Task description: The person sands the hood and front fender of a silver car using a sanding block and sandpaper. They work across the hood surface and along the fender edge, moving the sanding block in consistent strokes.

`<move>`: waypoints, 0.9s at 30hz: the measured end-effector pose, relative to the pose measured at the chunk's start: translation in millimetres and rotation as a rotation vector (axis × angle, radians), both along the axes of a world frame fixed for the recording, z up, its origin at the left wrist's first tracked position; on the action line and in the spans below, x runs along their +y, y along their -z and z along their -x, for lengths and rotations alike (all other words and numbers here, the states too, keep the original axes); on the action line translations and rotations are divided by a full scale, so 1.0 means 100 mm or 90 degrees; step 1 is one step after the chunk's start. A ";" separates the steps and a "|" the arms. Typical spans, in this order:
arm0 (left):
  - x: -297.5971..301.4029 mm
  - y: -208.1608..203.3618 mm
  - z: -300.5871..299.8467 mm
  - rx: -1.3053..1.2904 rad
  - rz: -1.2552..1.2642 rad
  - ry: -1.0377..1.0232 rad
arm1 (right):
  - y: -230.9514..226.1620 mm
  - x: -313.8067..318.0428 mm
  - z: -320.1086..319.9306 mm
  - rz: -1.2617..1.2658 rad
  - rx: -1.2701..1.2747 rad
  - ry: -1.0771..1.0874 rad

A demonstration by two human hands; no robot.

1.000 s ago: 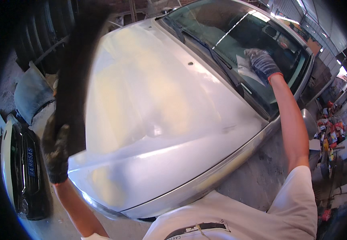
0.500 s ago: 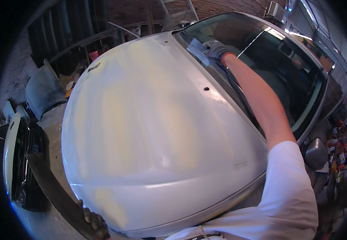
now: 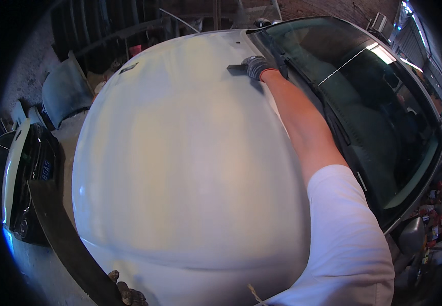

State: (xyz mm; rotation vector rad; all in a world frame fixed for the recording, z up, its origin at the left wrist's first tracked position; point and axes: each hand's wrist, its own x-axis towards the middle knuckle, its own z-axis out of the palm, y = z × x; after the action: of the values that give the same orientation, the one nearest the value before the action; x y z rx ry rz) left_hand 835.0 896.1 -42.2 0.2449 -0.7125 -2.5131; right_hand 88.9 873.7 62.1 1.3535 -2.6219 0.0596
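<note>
My right hand [image 3: 258,68] grips a dark pad [image 3: 237,70] over the hood [image 3: 195,153], toward its far rear corner; I cannot tell whether the two touch. The pad's visible end points from my fingers toward the hood's front edge. My left hand [image 3: 130,295], by the hood's near front corner, is wrapped around a long dark strip [image 3: 70,245], which slants outward past the front edge. My right is nearer the hood's rear edge, with the windshield [image 3: 379,132] just beyond; broad hood surface gives room between my hands.
</note>
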 end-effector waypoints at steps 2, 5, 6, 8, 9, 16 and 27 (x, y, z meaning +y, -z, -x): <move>0.00 0.03 0.00 0.015 -0.044 -0.074 | 0.04 0.06 -0.01 -0.024 0.013 -0.014; -0.02 0.08 0.00 0.014 -0.031 -0.047 | 0.00 0.32 -0.02 -0.053 -0.003 -0.109; -0.03 0.09 0.00 0.013 -0.014 -0.016 | -0.08 0.38 0.01 -0.084 -0.050 -0.159; -0.06 0.11 0.00 0.031 0.000 0.011 | -0.17 0.41 0.05 -0.075 0.022 -0.150; -0.08 0.11 0.00 0.036 0.004 0.023 | -0.19 0.41 0.08 -0.060 0.061 -0.134; -0.17 0.08 -0.05 0.066 0.044 0.088 | -0.04 0.42 -0.08 -0.044 0.003 -0.044; -0.37 0.00 0.10 0.118 0.129 0.223 | -0.17 1.82 -1.62 -0.064 -0.060 -0.122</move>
State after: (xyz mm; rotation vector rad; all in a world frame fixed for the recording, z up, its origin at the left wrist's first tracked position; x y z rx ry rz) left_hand 825.3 859.2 -41.9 -0.2000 -0.9954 -2.7127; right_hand 251.3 1055.3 79.1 1.6721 -2.5928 0.0184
